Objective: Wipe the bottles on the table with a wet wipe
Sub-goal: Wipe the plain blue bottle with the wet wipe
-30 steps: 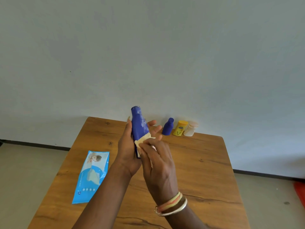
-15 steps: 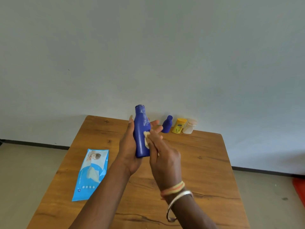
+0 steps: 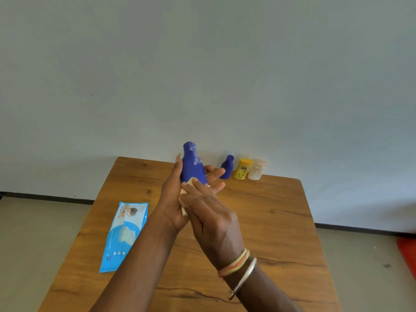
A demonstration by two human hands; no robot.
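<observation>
Wooden table (image 3: pixel 270 221) against a pale wall (image 3: pixel 202 64); dark knots and a long crack in the grain near the front edge. Dark skirting (image 3: pixel 45 197) along the wall's foot, left and right of the table. Beige floor (image 3: pixel 33 244) on both sides of the table. Red item (image 3: pixel 408 253), cut off by the frame, on the floor right of the table.

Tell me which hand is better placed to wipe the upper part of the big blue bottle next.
The right hand, probably. It presses the wet wipe against the lower body of the big blue bottle, just below the bare upper part. The left hand is wrapped around the bottle, holding it up.
</observation>
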